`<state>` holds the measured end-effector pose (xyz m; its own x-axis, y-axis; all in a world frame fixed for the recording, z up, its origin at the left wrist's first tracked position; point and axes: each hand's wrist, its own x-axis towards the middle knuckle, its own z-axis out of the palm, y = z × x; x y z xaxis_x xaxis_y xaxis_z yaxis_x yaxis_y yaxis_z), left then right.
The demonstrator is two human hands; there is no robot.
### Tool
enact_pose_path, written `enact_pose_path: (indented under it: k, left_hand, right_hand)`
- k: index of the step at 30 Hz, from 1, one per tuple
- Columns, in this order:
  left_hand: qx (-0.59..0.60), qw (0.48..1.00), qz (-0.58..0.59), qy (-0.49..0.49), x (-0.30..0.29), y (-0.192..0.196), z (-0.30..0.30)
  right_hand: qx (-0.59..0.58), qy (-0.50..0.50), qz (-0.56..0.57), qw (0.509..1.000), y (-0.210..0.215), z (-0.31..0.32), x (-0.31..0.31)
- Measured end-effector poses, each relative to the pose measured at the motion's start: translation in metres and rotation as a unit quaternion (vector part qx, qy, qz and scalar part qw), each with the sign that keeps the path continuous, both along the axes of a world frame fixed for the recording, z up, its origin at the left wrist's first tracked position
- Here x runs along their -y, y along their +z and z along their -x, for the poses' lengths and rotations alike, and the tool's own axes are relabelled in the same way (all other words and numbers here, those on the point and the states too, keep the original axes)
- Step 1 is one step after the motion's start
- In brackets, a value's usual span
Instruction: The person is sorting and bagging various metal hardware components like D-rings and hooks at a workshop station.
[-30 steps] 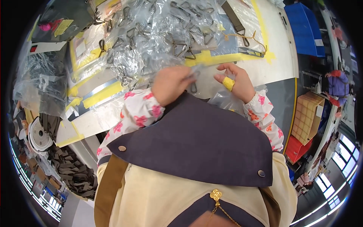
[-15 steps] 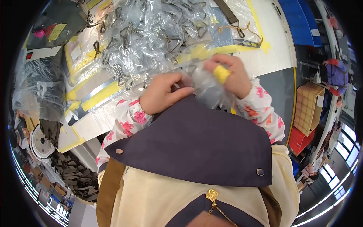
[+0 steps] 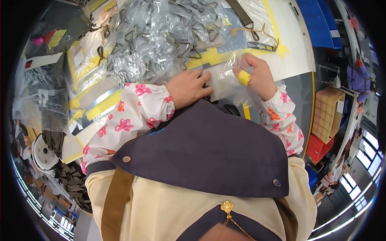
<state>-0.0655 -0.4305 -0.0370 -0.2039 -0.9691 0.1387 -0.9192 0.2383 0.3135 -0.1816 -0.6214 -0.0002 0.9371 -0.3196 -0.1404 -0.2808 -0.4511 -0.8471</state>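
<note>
A crumpled clear plastic bag (image 3: 232, 72) is pinched in my right hand (image 3: 259, 76), which has yellow tape round one finger. The bag hangs between my two hands, over the near edge of the table. To its left, my left hand (image 3: 188, 88), with a ring on one finger, is turned back upward with its fingers curled down. A small dark piece (image 3: 206, 97) shows under those fingertips; most of it is hidden. Just beyond my left hand lies a heap of metal snap hooks and buckles (image 3: 183, 49) in clear plastic bags.
Thread snips (image 3: 262, 46) and an orange cord (image 3: 257, 30) lie at the far right of the table (image 3: 295, 56), beside a brown strap (image 3: 240, 12). Blue bins (image 3: 321, 24) and a yellow crate (image 3: 326, 112) stand to the right. Dark straps (image 3: 72, 180) are piled at the left.
My left hand has rolled over and moved right and slightly away from me. My right hand has moved right, drawing the plastic bag with it.
</note>
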Motion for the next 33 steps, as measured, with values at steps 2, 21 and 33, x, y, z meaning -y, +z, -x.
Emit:
enact_pose_path:
  k: [2,21,33]
  left_hand:
    - [-0.024,0.997,-0.061,0.041,0.004,0.003,0.007]
    - [-0.151,0.955,-0.040,0.251,-0.032,0.036,-0.011]
    - [-0.801,0.532,-0.120,0.248,-0.025,0.037,-0.020]
  right_hand:
    - [0.044,0.013,0.083,0.995,-0.003,-0.011,-0.007]
    - [-0.097,0.402,0.385,0.825,-0.008,-0.089,-0.032]
    - [0.042,0.263,0.185,0.946,0.029,-0.067,0.016]
